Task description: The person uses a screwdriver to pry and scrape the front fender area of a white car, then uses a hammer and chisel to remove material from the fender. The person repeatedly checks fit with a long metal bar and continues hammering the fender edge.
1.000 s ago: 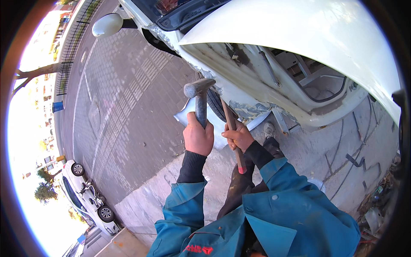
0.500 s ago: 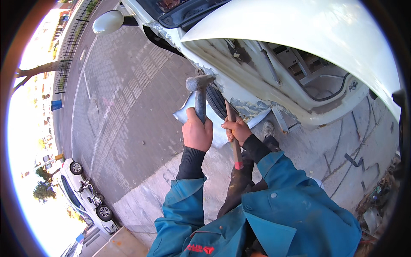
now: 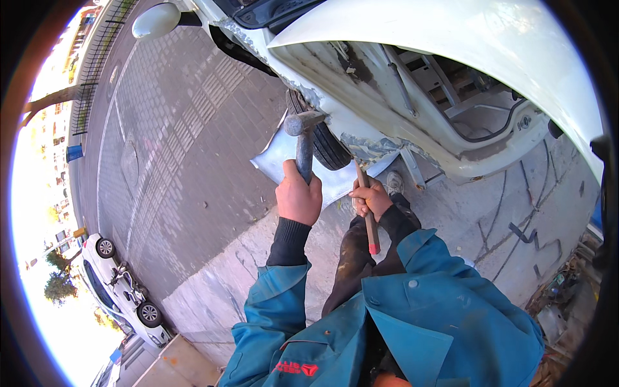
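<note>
My left hand [image 3: 299, 201] is closed round the handle of a hammer [image 3: 304, 145], its worn grey metal head pointing up. The hammer head overlaps the edge of a white car's damaged body panel [image 3: 335, 122]; I cannot tell whether they touch. To the right, my right hand [image 3: 375, 198] grips a flat brownish bar [image 3: 371, 231] with a red lower end. The bar's upper tip sits just below the chipped, patchy lower edge of the panel. Behind the hammer show a black tyre [image 3: 330, 151] and a pale sheet [image 3: 277, 159] on the ground.
A raised white hood [image 3: 490, 39] arches over the open car bay at upper right. A metal stand [image 3: 412, 169] is under the car, near my shoe [image 3: 394, 182]. Debris [image 3: 554, 290] lies at lower right. A parked white car [image 3: 119, 287] and a motorcycle stand at far left.
My right hand and the bar have moved slightly right and down, away from the panel edge. More of the tyre shows. My left hand still holds the hammer, nearly unmoved in view.
</note>
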A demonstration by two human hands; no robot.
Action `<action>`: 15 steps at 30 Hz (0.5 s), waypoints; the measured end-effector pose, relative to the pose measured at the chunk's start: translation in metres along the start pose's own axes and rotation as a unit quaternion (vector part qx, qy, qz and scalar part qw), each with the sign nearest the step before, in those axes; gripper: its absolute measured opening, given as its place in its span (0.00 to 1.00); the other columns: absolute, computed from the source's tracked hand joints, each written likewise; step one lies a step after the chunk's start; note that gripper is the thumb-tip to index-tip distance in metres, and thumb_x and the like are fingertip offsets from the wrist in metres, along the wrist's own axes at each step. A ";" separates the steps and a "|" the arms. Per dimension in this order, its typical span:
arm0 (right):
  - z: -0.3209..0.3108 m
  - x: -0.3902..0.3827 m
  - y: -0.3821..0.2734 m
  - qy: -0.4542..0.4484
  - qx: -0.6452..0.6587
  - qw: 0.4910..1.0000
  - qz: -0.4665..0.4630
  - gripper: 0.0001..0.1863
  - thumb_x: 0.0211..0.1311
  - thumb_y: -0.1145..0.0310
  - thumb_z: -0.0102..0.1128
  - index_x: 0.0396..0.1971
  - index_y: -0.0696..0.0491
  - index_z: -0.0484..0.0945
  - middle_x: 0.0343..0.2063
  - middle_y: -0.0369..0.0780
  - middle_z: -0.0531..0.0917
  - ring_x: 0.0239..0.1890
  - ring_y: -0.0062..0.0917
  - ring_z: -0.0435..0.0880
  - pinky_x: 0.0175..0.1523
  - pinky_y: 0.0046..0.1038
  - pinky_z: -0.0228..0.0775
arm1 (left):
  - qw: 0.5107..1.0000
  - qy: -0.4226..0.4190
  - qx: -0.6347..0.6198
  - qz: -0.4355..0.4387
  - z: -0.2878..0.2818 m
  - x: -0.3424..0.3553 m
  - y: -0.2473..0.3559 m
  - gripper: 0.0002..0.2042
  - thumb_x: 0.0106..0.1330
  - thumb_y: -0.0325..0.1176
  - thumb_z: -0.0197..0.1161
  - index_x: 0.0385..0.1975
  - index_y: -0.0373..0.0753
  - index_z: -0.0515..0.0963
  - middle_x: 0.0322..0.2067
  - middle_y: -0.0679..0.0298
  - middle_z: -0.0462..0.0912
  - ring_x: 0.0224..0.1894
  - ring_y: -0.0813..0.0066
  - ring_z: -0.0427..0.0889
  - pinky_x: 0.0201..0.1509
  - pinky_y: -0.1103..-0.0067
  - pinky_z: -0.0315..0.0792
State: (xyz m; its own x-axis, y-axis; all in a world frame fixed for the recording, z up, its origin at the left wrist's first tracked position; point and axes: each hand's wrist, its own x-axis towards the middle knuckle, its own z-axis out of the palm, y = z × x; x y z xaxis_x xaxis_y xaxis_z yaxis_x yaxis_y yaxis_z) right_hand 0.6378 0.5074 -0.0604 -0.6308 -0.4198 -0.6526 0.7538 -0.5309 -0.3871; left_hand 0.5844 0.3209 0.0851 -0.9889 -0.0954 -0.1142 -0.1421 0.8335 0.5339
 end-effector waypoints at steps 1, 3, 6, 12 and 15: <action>-0.002 -0.004 0.001 0.002 0.013 1.000 0.003 0.09 0.62 0.78 0.65 0.34 0.54 0.72 0.14 0.35 0.74 0.09 0.19 0.70 0.17 0.27 0.66 | 1.000 0.001 0.000 -0.013 0.002 -0.003 0.001 0.15 0.67 0.31 0.62 0.46 0.33 0.65 0.29 0.36 0.82 0.35 0.30 0.82 0.37 0.50 0.75; -0.007 -0.012 0.000 -0.020 -0.020 1.000 -0.005 0.08 0.63 0.78 0.64 0.35 0.54 0.72 0.15 0.35 0.73 0.09 0.19 0.70 0.17 0.28 0.65 | 1.000 0.003 0.000 -0.010 0.004 -0.005 0.000 0.15 0.68 0.31 0.61 0.46 0.33 0.65 0.29 0.36 0.82 0.34 0.30 0.82 0.36 0.49 0.75; -0.016 -0.020 -0.002 -0.067 -0.103 0.992 -0.020 0.07 0.65 0.78 0.63 0.35 0.53 0.73 0.16 0.35 0.73 0.10 0.19 0.69 0.18 0.28 0.65 | 1.000 -0.001 0.011 -0.011 0.004 -0.005 -0.004 0.15 0.68 0.31 0.61 0.46 0.33 0.65 0.29 0.36 0.82 0.34 0.30 0.82 0.37 0.49 0.75; -0.014 -0.014 0.002 0.056 0.037 0.997 -0.025 0.08 0.62 0.78 0.64 0.35 0.55 0.72 0.15 0.35 0.74 0.09 0.20 0.71 0.17 0.27 0.66 | 0.999 -0.014 -0.003 -0.042 0.002 -0.005 -0.003 0.15 0.67 0.31 0.61 0.47 0.33 0.66 0.29 0.36 0.82 0.34 0.31 0.83 0.38 0.49 0.75; -0.009 -0.020 0.003 0.056 0.053 0.997 -0.025 0.08 0.62 0.77 0.65 0.35 0.55 0.72 0.15 0.35 0.74 0.10 0.19 0.71 0.17 0.27 0.66 | 1.000 -0.005 -0.004 -0.029 0.004 -0.007 0.004 0.15 0.67 0.31 0.61 0.47 0.33 0.66 0.29 0.36 0.82 0.34 0.31 0.83 0.38 0.50 0.76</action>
State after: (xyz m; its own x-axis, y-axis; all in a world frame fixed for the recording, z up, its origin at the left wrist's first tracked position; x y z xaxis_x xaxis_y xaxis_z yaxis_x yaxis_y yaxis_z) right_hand 0.6550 0.5208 -0.0544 -0.6384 -0.3097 -0.7046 0.6948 -0.6258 -0.3544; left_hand 0.5906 0.3275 0.0845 -0.9784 -0.1385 -0.1534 -0.2000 0.8220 0.5332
